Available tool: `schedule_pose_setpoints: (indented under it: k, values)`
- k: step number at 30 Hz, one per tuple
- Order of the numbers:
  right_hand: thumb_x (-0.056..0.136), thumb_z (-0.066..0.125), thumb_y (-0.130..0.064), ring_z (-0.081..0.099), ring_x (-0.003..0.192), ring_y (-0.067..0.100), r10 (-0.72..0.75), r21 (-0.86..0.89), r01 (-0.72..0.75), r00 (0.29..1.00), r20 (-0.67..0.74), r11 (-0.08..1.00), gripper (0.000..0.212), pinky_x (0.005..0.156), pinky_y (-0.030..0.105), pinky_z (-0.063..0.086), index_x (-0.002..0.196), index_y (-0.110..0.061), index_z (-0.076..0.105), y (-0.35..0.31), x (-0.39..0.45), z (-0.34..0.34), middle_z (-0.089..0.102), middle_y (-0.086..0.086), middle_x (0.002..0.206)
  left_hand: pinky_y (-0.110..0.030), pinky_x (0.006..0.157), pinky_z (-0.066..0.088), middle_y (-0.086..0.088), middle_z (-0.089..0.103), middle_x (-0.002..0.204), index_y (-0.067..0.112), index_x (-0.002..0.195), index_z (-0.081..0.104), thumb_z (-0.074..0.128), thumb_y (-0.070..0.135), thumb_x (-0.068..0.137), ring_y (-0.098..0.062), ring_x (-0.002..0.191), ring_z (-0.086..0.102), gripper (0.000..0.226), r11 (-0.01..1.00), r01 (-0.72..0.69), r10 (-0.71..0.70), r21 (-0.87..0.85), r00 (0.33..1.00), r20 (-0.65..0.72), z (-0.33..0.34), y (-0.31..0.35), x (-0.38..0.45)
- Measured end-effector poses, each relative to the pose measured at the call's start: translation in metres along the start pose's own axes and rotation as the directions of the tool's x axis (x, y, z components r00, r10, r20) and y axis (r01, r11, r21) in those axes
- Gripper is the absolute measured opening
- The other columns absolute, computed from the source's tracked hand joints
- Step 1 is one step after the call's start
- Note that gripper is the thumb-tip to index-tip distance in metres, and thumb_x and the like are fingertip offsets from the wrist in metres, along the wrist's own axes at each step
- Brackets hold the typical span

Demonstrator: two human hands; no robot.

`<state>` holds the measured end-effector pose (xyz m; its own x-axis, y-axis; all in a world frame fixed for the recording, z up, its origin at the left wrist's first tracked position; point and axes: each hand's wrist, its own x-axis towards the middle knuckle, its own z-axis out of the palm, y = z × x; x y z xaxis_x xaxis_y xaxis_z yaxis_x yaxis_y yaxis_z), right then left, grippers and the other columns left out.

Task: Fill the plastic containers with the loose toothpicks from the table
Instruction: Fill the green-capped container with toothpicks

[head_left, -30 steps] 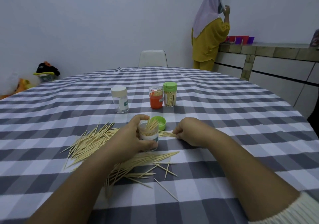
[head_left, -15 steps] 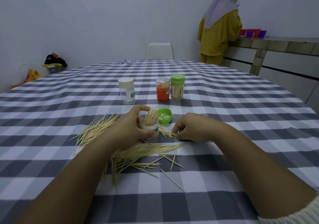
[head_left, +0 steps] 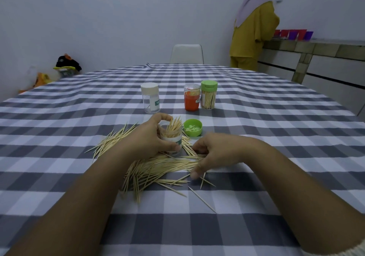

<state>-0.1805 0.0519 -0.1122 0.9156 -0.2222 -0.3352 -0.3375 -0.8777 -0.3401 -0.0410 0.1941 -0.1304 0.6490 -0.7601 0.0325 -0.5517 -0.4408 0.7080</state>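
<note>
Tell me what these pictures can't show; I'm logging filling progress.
Head view only:
- Open clear plastic container: fill level hidden by left hand.
- Loose wooden toothpicks: whether any are pinched is hidden under right hand.
- White-lidded clear jar: label text too small.

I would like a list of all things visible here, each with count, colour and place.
open container: one, clear, partly filled, table centre
loose toothpicks: many, pale wood, around it
green lid: one, upturned, right of it
white-capped container: one, clear, behind
orange container: one, behind
green-capped container: one, beside the orange
tablecloth: grey-white check
chair: one, white, far side
person: one, yellow clothes, at counter
left hand: holds open container
right hand: on toothpicks
</note>
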Motion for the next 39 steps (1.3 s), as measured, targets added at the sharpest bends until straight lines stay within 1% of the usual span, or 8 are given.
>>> schedule_pose_setpoints:
  k: [3,6,11,17,23,26,30,39]
  values:
    - [0.063,0.075,-0.063,0.056,0.097,0.017,-0.018,-0.091,0.009,0.996,-0.092,0.996,0.065,0.088,0.040,0.052,0.110,-0.020,0.062,-0.006,0.006,0.010,0.059,-0.001,0.107,-0.024,0.065,0.045,0.006,0.060,0.095,0.038,0.128,0.038,0.085,0.034,0.067,-0.011,0.084,0.061,0.077,1.000,-0.005,0.005,0.014,1.000,-0.005,0.000,0.000,-0.001]
    - [0.077,0.071,-0.053,0.061,0.092,0.019,-0.040,-0.066,0.031,0.988,-0.146,0.997,0.045,0.081,0.038,0.053,0.102,-0.016,0.068,-0.008,0.009,0.013,0.066,0.004,0.099,-0.025,0.069,0.048,0.006,0.062,0.095,0.039,0.126,0.038,0.085,0.034,0.066,-0.011,0.085,0.062,0.076,1.000,-0.007,0.007,0.010,1.000,-0.003,0.000,-0.001,0.000]
    - [0.091,0.060,-0.034,0.060,0.090,0.016,-0.034,-0.084,0.019,0.983,-0.182,0.996,0.027,0.082,0.032,0.053,0.113,-0.021,0.069,-0.010,0.008,0.010,0.069,0.001,0.102,-0.030,0.078,0.052,0.005,0.063,0.100,0.040,0.125,0.039,0.086,0.034,0.065,-0.013,0.088,0.063,0.077,1.000,-0.008,0.008,0.003,1.000,-0.005,0.001,-0.002,0.000]
    - [0.093,0.056,-0.017,0.058,0.083,0.022,0.138,-0.350,-0.196,0.973,-0.182,0.916,0.021,0.058,0.027,0.040,0.110,-0.010,0.065,-0.009,0.025,0.011,0.059,0.006,0.091,-0.029,0.077,0.051,0.003,0.064,0.103,0.040,0.123,0.038,0.086,0.039,0.062,-0.013,0.089,0.063,0.078,1.000,-0.012,0.012,0.001,1.000,0.006,0.001,-0.002,0.000]
    - [0.092,0.054,-0.013,0.052,0.084,0.022,0.193,-0.347,-0.249,0.963,-0.186,0.904,0.025,0.073,0.030,0.044,0.116,-0.007,0.060,-0.009,0.026,0.006,0.052,0.007,0.089,-0.031,0.079,0.052,0.004,0.064,0.102,0.041,0.123,0.038,0.086,0.040,0.061,-0.013,0.088,0.064,0.078,1.000,-0.002,0.002,-0.001,1.000,0.009,0.000,-0.001,0.000]
    - [0.092,0.053,-0.011,0.054,0.103,0.024,0.120,-0.366,-0.189,0.972,-0.203,0.911,0.030,0.087,0.034,0.047,0.121,-0.008,0.058,-0.008,0.025,0.011,0.053,0.009,0.114,-0.032,0.081,0.053,0.005,0.063,0.104,0.042,0.123,0.037,0.086,0.040,0.061,-0.012,0.088,0.064,0.079,1.000,0.000,0.000,-0.001,1.000,0.009,0.000,-0.001,0.000]
    - [0.094,0.049,-0.008,0.048,0.111,0.028,0.017,-0.436,-0.138,0.963,-0.270,0.889,0.028,0.080,0.035,0.042,0.120,-0.005,0.058,-0.012,0.015,0.021,0.047,0.012,0.119,-0.036,0.083,0.054,0.004,0.065,0.101,0.041,0.122,0.038,0.087,0.036,0.063,-0.014,0.087,0.065,0.077,1.000,-0.004,0.004,-0.004,1.000,0.012,0.001,-0.001,-0.001]
    - [0.091,0.054,-0.007,0.058,0.101,0.028,0.085,-0.419,-0.214,0.948,-0.305,0.882,0.028,0.080,0.034,0.048,0.118,-0.005,0.058,-0.014,0.017,0.010,0.058,0.013,0.113,-0.032,0.081,0.052,0.006,0.062,0.103,0.042,0.120,0.037,0.086,0.037,0.064,-0.012,0.089,0.063,0.075,1.000,0.003,-0.003,0.008,1.000,0.019,0.000,0.002,-0.002]
